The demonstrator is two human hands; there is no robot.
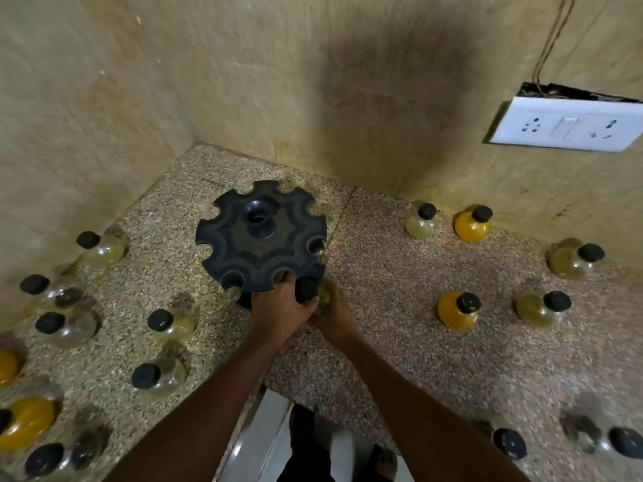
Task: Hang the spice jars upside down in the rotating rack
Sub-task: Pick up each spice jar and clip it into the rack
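**Jar going into a front slot of the rack**

The speckled desk (400,273) fills the corner, with the black rack (257,245) standing near its back. I count eight slots round the rack's edge; three at the front and right seem to hold caps, though blur makes that uncertain.

About sixteen loose jars stand on the desk: nine or so to the left, seven to the right.

Both hands meet at the rack's near rim. The left hand (278,307) grips the rim beside the black cap (308,288). The right hand (334,307), nearer the jar (323,295), holds it from below, cap up toward the slot.
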